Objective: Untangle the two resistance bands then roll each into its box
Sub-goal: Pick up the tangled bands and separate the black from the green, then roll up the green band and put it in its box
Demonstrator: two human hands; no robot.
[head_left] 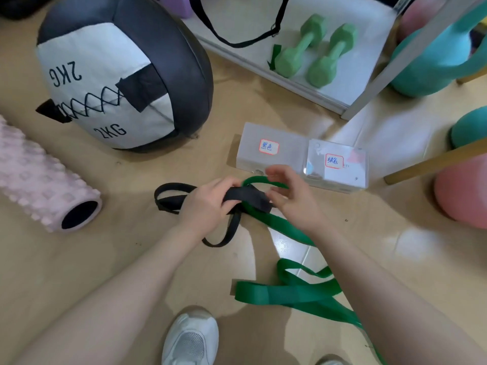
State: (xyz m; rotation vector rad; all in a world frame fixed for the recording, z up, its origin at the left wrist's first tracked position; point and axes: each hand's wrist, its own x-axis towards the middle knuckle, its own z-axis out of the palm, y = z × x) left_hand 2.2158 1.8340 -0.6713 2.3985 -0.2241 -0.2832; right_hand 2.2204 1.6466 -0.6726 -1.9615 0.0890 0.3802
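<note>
Left hand (208, 204) clasps black band (247, 197) at knot, grip closed around it. Right hand (291, 198) pinches green band (287, 227) loop beside it, fingers narrow. Bands crossed together above floor (105, 259). Green band trails toward shoe (191, 338). Two labelled boxes (290, 154) lie just behind hands, lids shut.

The beige floor (110, 254) carried a black-and-white 2KG ball (118, 75) and a pink foam roller (39, 180) at its left side, two labelled boxes (303, 159) in the middle, loops of a black band (171, 191) and a green band (290, 293), and a white shoe (191, 338) at the near edge
</note>
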